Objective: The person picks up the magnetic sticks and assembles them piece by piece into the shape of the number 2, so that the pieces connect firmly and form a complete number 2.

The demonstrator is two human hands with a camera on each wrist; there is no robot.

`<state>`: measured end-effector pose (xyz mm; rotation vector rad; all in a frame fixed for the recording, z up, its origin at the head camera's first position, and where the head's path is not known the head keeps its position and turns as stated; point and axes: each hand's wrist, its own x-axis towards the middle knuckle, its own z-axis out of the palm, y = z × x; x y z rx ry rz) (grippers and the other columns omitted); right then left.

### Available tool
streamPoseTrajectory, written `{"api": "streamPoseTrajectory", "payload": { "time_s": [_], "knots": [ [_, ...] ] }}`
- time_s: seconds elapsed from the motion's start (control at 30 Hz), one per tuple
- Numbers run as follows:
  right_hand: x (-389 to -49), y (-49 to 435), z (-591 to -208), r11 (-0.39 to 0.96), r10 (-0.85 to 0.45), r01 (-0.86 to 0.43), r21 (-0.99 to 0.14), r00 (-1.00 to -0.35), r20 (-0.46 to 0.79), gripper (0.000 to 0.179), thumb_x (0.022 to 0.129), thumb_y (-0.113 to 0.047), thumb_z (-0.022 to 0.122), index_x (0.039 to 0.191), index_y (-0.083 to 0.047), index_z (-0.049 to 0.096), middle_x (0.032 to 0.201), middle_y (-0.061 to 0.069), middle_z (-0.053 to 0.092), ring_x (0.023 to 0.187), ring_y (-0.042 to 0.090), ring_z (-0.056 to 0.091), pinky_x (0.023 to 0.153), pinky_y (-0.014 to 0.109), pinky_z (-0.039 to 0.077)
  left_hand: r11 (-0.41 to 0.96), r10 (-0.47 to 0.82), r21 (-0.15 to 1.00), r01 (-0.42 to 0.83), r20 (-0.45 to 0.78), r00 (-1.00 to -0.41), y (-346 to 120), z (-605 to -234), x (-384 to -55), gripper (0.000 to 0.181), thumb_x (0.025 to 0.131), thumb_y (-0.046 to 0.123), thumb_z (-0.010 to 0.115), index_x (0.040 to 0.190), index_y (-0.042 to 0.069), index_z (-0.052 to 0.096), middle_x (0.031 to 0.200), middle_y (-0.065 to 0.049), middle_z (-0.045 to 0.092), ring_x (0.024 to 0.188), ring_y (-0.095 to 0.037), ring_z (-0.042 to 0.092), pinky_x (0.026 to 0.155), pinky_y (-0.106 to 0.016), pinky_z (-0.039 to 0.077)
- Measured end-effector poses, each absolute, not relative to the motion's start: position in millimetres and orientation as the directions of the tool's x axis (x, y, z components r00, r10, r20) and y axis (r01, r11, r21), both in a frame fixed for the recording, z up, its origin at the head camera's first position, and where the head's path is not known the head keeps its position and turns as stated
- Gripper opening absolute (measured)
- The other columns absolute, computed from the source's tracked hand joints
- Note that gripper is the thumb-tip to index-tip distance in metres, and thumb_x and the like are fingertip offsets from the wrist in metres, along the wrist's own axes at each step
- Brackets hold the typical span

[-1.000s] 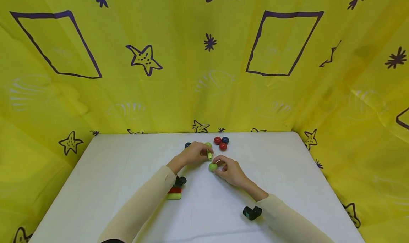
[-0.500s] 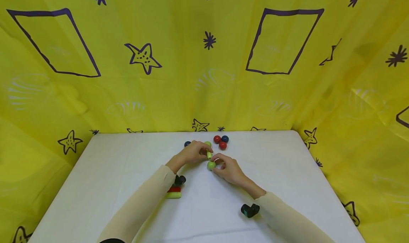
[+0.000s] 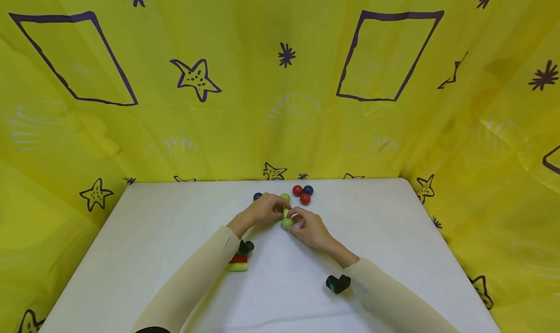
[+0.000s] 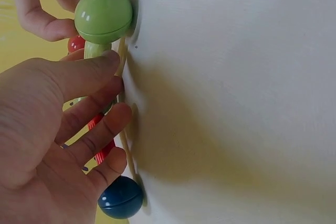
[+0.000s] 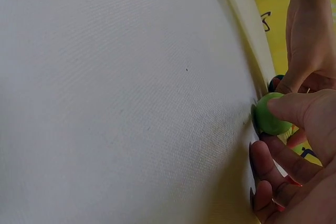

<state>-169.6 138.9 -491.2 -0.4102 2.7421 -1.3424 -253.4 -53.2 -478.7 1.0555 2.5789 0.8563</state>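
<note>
My left hand (image 3: 264,209) pinches a short light green rod (image 4: 96,50) between thumb and fingers. The thumb and fingers of my right hand (image 3: 313,232) grip a glossy green ball (image 4: 103,18), which sits right at the near end of that rod. A second green ball (image 3: 285,197) lies at the rod's far end. Under my left hand a red rod (image 4: 106,152) runs toward a dark blue ball (image 4: 121,198); the fingers partly hide it. In the right wrist view the gripped ball is close over the white table.
Two red balls (image 3: 305,198) and a dark blue ball (image 3: 308,190) cluster at the table's back. A red rod (image 3: 239,259) and a light green rod (image 3: 238,267) lie by my left forearm. Yellow patterned cloth (image 3: 245,129) walls the white table (image 3: 372,236).
My right hand has moved the green ball left and away from me, up to the near end of the light green rod. The left hand has stayed nearly still.
</note>
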Motion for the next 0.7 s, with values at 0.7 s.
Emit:
{"api": "streamPoseTrajectory", "payload": {
  "time_s": [0.7],
  "knots": [
    [-173.4, 141.4, -491.4, 0.586, -0.294, -0.225, -0.778, -0.954, 0.054, 0.026, 0.089, -0.006, 0.078, 0.108, -0.017, 0.065, 0.110, 0.006, 0.073, 0.076, 0.014, 0.060, 0.070, 0.029, 0.051, 0.574, 0.698, 0.585, 0.573, 0.016, -0.716, -75.6, -465.0, -247.8, 0.032, 0.092, 0.005, 0.076, 0.123, 0.010, 0.073, 0.098, -0.003, 0.073, 0.081, -0.014, 0.061, 0.077, -0.029, 0.053]
  ]
}}
